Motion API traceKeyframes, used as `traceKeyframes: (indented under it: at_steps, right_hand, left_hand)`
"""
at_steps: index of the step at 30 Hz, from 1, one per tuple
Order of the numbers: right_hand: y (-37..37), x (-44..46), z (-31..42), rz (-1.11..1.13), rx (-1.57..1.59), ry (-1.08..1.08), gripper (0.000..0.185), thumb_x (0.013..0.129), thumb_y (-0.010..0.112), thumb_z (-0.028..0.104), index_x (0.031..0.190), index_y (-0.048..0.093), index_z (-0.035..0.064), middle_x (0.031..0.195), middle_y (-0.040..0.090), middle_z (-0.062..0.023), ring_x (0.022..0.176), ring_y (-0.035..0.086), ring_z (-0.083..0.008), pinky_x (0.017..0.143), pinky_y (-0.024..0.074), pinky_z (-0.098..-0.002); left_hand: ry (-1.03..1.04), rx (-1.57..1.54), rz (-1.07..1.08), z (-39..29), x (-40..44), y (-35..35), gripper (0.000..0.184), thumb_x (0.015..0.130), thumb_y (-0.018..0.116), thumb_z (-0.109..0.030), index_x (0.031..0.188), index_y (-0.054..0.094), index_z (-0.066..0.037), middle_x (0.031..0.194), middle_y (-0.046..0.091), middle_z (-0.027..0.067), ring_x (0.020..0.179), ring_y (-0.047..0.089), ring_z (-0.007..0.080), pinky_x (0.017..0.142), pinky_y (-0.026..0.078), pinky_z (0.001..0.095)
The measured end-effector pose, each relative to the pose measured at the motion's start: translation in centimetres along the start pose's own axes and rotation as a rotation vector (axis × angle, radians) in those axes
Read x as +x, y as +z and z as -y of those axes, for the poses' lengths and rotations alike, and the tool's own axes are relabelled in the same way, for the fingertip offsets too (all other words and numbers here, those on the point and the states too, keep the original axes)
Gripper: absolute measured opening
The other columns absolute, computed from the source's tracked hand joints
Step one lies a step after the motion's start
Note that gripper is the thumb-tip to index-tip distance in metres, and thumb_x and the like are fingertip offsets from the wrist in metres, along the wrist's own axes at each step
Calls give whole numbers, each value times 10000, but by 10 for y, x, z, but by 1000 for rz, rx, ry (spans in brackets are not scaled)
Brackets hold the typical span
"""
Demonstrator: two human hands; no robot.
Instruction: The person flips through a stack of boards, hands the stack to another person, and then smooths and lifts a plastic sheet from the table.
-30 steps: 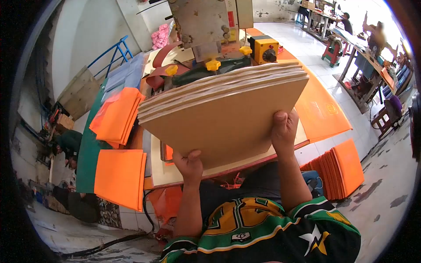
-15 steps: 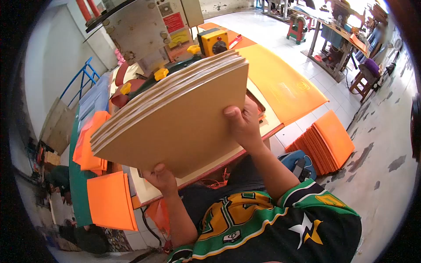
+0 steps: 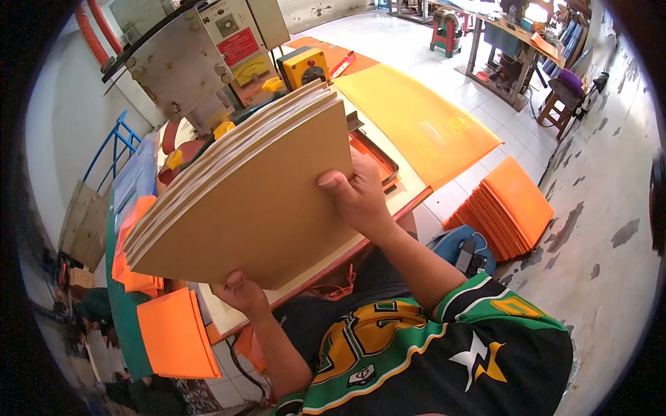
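Note:
A thick stack of brown boards [image 3: 243, 201] with pale layered edges is held up, tilted, over the cream work surface [image 3: 409, 184]. My left hand [image 3: 243, 295] grips its lower edge near the left, thumb on the front face. At the right edge, my right hand [image 3: 357, 197] holds the stack, its thumb also on the front; the fingers behind are hidden. Just right of the stack, a metal frame [image 3: 378, 156] with orange material lies on the surface. Behind the stack stands a machine [image 3: 177, 66] with yellow knobs [image 3: 223, 130].
Orange folded sheets [image 3: 179, 336] lie on the green table at left. A yellow-orange sheet [image 3: 430, 125] covers the right side. A tall orange stack [image 3: 503, 208] stands at lower right, beside a blue object [image 3: 451, 244]. A yellow control box [image 3: 304, 68] sits near the machine.
The view has swung to the right. Both hands and the board stack now appear further left and more steeply tilted, and the metal frame has come into sight. Both hands keep their hold.

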State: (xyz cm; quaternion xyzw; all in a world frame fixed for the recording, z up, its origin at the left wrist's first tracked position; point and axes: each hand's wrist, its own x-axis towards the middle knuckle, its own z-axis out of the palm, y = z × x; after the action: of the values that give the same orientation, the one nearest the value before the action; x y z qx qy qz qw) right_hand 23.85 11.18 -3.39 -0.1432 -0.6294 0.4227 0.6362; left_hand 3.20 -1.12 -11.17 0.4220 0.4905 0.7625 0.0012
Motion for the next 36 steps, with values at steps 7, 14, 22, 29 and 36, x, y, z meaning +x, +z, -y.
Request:
traceKeyframes:
  at_steps: [7,14,22,29,36]
  right_hand:
    - [0,0,-2,7,-24,-4,539,825,627,406,1127,533,-31,947,624,-104,849,573,-119,736,463,-269]
    - [3,2,5,9,22,19,570,828,607,454,1117,535,-32,927,629,-95,844,565,-110,721,463,-271]
    - [1,2,2,13,-21,0,542,834,611,426,1114,534,-31,916,620,-88,838,560,-108,724,458,-263]
    - [2,1,-2,3,16,-12,529,837,613,410,1121,534,-29,910,615,-91,833,561,-113,729,456,-264]
    - [2,1,-4,7,7,-16,525,835,616,408,1116,537,-29,918,617,-98,842,564,-114,731,455,-264]
  left_hand:
    - [-8,32,-31,5,-2,-4,524,813,588,-528,786,543,-7,798,523,25,785,515,137,751,416,301]
    - [12,40,-78,5,1,0,625,740,574,-640,742,498,-20,791,498,20,773,500,144,761,406,313]
    - [41,41,7,17,0,-12,565,764,592,-591,774,488,-35,802,503,28,773,510,151,740,428,303]
    - [6,40,-22,8,-1,-5,629,772,569,-613,856,533,10,886,532,42,835,526,150,777,425,307]
    - [-30,26,-17,10,0,-8,683,710,623,-643,948,475,-20,832,517,41,811,531,176,771,464,356]
